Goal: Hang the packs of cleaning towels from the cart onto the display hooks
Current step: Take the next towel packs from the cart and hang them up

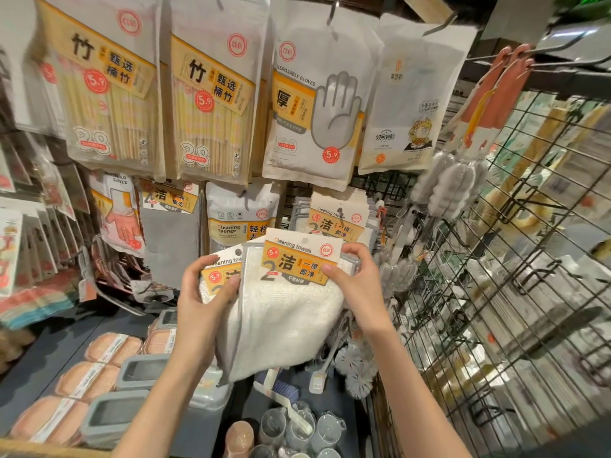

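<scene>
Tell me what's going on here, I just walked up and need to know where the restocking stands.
A person is stocking a shop display. The left hand grips one pack of cleaning towels, and the right hand pinches the card header of a second pack in front of it. Neither pack is on a hook yet. Matching packs already hang just behind, below the disposable gloves.

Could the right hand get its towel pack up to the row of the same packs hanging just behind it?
Probably yes. The right hand pinches the front pack by its card header, and the hanging packs sit just above and behind with nothing between. The left hand holds a second pack, overlapped by the first, which may drag.
</scene>
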`<state>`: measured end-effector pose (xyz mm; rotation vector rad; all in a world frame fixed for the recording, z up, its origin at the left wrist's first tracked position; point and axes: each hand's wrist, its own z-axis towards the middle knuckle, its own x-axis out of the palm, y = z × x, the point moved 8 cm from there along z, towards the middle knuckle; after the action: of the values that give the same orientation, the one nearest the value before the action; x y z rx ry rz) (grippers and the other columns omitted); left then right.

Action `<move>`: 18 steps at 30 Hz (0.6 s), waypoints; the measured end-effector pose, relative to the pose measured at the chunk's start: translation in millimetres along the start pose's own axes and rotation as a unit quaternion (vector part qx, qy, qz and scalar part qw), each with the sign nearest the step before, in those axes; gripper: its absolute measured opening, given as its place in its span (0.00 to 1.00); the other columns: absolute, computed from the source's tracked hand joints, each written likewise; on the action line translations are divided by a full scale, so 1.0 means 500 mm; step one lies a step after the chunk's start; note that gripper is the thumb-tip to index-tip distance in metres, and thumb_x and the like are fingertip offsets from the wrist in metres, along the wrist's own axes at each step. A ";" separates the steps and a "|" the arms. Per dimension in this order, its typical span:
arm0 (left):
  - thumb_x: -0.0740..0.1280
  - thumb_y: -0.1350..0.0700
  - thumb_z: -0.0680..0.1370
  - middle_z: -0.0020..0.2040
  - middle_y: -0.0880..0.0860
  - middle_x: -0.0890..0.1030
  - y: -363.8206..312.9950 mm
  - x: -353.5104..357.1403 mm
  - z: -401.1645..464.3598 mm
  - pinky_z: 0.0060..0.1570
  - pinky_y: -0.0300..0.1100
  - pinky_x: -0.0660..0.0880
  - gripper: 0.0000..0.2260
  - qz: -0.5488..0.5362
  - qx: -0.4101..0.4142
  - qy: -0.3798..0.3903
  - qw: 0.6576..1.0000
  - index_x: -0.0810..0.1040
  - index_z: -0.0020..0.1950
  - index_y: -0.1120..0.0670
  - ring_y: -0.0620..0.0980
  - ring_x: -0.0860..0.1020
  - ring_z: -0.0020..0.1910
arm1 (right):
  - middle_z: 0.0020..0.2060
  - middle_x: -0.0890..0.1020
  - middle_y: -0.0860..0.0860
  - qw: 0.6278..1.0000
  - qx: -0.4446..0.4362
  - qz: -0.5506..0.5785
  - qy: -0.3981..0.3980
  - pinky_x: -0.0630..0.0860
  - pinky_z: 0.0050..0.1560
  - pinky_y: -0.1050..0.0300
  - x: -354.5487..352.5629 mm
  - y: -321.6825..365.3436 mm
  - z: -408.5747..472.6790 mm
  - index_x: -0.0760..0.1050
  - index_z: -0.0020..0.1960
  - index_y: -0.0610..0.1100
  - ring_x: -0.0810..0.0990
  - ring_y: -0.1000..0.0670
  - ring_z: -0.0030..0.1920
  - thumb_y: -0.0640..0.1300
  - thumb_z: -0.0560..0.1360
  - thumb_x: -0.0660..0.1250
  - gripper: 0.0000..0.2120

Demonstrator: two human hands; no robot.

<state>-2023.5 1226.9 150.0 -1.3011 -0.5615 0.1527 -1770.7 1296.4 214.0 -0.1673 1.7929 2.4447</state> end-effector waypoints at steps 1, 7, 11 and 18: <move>0.75 0.53 0.68 0.54 0.54 0.82 0.001 -0.003 0.003 0.52 0.55 0.77 0.19 -0.006 0.000 0.002 1.000 0.76 0.57 0.40 0.57 0.81 0.54 | 0.52 0.78 0.59 1.000 -0.002 -0.004 -0.007 0.75 0.52 0.66 -0.011 0.002 0.007 0.72 0.50 0.50 0.77 0.61 0.54 0.36 0.70 0.72 0.15; 0.72 0.65 0.73 0.58 0.51 0.80 -0.004 -0.017 0.009 0.59 0.53 0.75 0.23 0.005 0.030 0.001 1.000 0.76 0.56 0.38 0.53 0.80 0.56 | 0.50 0.77 0.62 0.995 -0.020 -0.020 -0.092 0.72 0.55 0.59 -0.070 0.006 0.060 0.71 0.48 0.53 0.76 0.56 0.56 0.34 0.70 0.72 0.17; 0.71 0.67 0.74 0.59 0.54 0.79 -0.005 -0.031 0.010 0.58 0.53 0.75 0.23 0.002 0.027 -0.005 1.000 0.76 0.56 0.38 0.56 0.80 0.57 | 0.50 0.77 0.55 0.992 -0.013 -0.020 -0.126 0.74 0.60 0.50 -0.092 -0.015 0.091 0.71 0.46 0.54 0.76 0.49 0.58 0.32 0.70 0.72 0.19; 0.71 0.66 0.73 0.48 0.36 0.81 -0.009 -0.054 0.019 0.52 0.46 0.75 0.24 0.025 0.034 -0.021 0.999 0.76 0.53 0.35 0.45 0.81 0.51 | 0.47 0.76 0.59 0.986 0.003 -0.050 -0.160 0.69 0.50 0.60 -0.112 -0.045 0.143 0.72 0.51 0.47 0.75 0.52 0.54 0.33 0.70 0.72 0.16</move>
<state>-2052.1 1222.7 147.2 -1.2497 -0.5552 0.2397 -1713.9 1370.2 222.8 0.1287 1.6130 2.2437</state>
